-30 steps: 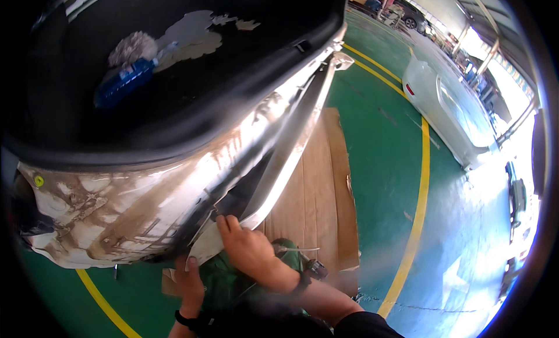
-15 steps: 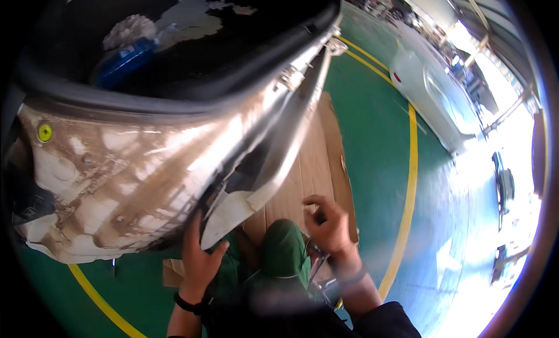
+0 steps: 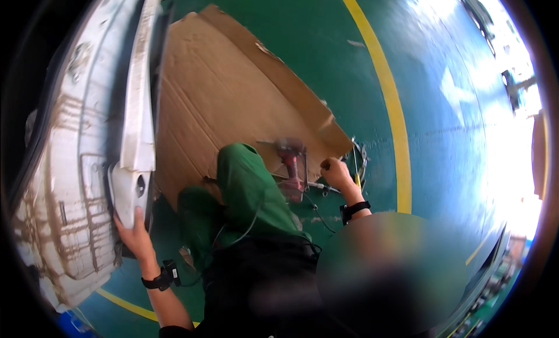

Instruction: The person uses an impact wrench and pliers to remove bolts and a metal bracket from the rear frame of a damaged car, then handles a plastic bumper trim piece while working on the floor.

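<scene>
My left hand [image 3: 136,236] grips the lower end of a long white car body piece [image 3: 138,157], thumb on its face near a dark hole and fingers partly hidden around its edge. The piece runs alongside the dirty white car body [image 3: 75,192]. Over by the cardboard's corner, my right hand [image 3: 336,172] is closed, its fingers curled; anything inside them is hidden. Close to it lies a red and black cordless power tool [image 3: 291,163] with a long bit. Several metal hand tools [image 3: 360,160] lie beside that hand on the green floor.
A big brown cardboard sheet [image 3: 227,81] lies under my green-trousered knees [image 3: 247,175]. A yellow line [image 3: 387,81] crosses the green floor to the right. A thin cable [image 3: 247,227] runs over my leg. A blurred round shape covers the lower right.
My view has swung down and right, bringing the power tool and hand tools into sight. My right hand has moved down to the tools; my left now grips the white piece's end.
</scene>
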### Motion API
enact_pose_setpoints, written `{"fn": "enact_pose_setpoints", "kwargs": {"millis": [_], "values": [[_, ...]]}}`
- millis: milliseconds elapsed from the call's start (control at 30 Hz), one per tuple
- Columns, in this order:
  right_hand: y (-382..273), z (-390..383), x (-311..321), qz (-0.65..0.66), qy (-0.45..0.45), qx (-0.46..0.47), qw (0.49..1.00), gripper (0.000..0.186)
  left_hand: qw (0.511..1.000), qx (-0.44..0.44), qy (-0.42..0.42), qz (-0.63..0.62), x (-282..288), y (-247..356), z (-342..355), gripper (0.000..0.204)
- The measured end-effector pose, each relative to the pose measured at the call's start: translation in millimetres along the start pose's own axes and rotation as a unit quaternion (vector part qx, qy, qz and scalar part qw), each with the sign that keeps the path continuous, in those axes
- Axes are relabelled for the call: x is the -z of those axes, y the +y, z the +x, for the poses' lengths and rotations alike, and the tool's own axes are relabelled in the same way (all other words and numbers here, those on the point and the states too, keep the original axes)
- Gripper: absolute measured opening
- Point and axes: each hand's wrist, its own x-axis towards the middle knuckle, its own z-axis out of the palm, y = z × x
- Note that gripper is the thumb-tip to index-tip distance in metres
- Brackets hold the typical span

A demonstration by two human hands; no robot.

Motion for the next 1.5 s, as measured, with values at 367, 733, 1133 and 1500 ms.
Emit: {"fn": "enact_pose_setpoints", "kwargs": {"millis": [367, 733, 1133, 1500], "values": [[137, -87, -109, 0.060, -0.038, -0.177, 0.982, 0.025, 0.982, 0.105, -0.069, -0.140, 13, 2, 23, 0.075], [168, -103, -136, 0.086, 0.051, -0.229, 0.968, 0.027, 0.994, 0.088, -0.059, -0.034, 2, 17, 30, 0.079], [156, -102, -159, 0.050, 0.088, -0.266, 0.959, 0.037, 0.998, 0.062, -0.018, -0.003, -5, 18, 33, 0.077], [162, -128, -156, 0.134, 0.125, -0.292, 0.938, 0.040, 0.997, 0.060, -0.010, 0.046, -5, 6, 42, 0.072]]}}
